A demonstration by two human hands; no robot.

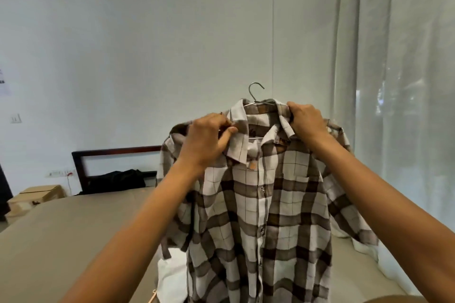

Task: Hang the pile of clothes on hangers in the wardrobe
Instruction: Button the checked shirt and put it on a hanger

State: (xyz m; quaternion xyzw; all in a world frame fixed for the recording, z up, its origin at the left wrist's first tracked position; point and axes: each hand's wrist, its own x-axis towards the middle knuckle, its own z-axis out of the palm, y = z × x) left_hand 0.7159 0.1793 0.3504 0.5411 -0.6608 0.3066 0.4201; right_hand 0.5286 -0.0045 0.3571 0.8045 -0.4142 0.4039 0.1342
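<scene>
Pale wall point(147, 56), beige bed point(73, 229), sheer curtains point(406, 81) right.

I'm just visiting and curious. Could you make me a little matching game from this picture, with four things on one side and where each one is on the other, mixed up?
Things:
1. plaid shirt
2. metal hanger
3. cardboard box
4. white curtain

Places:
A. low at the far left, beside the bed
B. hanging along the right side of the view
C. held up at its collar by the left hand and right hand
D. inside the collar, hook poking up above it

Pairs: 1-C, 2-D, 3-A, 4-B.
</scene>
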